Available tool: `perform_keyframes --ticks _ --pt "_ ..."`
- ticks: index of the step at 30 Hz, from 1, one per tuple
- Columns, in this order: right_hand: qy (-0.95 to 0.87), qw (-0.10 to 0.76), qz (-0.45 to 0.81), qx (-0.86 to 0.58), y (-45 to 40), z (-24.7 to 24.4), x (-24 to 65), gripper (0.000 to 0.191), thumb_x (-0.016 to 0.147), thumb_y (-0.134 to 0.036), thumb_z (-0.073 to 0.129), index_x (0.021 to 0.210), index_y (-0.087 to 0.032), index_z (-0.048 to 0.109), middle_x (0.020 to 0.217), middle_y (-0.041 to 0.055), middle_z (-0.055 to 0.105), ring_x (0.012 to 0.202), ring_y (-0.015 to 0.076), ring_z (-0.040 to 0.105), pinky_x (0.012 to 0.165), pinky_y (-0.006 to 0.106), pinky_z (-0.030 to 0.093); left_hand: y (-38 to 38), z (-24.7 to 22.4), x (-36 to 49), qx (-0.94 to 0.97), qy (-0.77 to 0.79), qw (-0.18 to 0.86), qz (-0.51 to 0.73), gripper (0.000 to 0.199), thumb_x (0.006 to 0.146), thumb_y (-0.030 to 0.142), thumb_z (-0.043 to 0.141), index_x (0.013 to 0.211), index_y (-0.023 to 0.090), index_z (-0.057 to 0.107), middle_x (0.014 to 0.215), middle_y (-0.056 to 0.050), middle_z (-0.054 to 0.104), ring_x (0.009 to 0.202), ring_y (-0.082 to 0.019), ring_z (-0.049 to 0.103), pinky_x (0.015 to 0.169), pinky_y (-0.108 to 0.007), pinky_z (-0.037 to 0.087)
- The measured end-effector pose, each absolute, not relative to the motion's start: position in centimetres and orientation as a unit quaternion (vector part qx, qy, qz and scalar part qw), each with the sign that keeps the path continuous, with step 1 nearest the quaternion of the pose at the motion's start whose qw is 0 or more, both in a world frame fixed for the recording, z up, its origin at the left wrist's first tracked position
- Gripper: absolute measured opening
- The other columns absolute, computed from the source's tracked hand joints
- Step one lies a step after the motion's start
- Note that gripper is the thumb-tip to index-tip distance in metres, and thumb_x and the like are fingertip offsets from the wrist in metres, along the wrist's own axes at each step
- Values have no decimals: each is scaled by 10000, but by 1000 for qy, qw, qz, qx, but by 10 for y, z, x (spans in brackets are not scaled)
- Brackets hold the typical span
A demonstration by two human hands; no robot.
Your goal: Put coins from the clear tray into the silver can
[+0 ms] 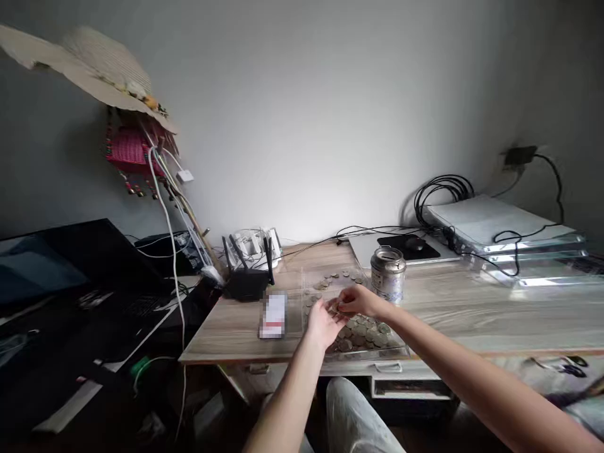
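Observation:
My left hand (324, 322) is turned palm up and cupped, with what look like coins in it. Just above its fingers, my right hand (359, 301) pinches a small thing, apparently a coin; the fingers partly hide it. Under and in front of both hands lies a heap of coins (364, 331) in a shallow clear tray (401, 347). More loose coins (325, 283) are scattered towards its far side. A round metal coin tin (387, 277) with a slotted lid stands upright beyond my right wrist.
A phone (274, 316) lies left of the tray, in front of a black router (248, 283). Behind the tin are a mouse (414, 243) and mouse pad (394, 246). Stacked clear-sided boxes (509, 226) with black cables stand right. A laptop (94, 264) is far left.

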State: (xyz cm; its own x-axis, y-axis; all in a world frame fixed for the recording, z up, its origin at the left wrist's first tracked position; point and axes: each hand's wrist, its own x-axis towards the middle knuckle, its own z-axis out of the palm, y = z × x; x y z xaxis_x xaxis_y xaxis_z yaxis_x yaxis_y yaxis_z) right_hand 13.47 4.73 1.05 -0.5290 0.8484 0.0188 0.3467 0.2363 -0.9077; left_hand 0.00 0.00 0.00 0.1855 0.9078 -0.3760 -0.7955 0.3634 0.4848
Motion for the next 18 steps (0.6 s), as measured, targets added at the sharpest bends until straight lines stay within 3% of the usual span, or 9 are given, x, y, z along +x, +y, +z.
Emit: perform_keyframes --ticks 6,14,18 --pt "-823 276 294 -400 34 8 121 194 714 -224 535 738 -173 721 731 45 674 656 140 579 571 215 413 6 -16 19 41 304 734 605 286 850 167 356 640 121 544 631 -76 593 619 -146 600 598 -257 493" --pt "-730 409 68 -543 65 72 200 163 710 -312 567 754 -197 673 722 29 669 646 141 589 565 224 422 2 -31 16 27 323 722 611 153 770 97 423 810 55 564 781 -160 633 760 -203 649 678 -295 539" --pt "-690 315 14 -651 102 91 247 99 628 -290 612 654 -204 653 686 10 667 643 156 591 486 219 368 0 -30 16 35 326 717 615 150 754 88 446 846 50 559 799 -163 632 799 -201 652 705 -274 542"
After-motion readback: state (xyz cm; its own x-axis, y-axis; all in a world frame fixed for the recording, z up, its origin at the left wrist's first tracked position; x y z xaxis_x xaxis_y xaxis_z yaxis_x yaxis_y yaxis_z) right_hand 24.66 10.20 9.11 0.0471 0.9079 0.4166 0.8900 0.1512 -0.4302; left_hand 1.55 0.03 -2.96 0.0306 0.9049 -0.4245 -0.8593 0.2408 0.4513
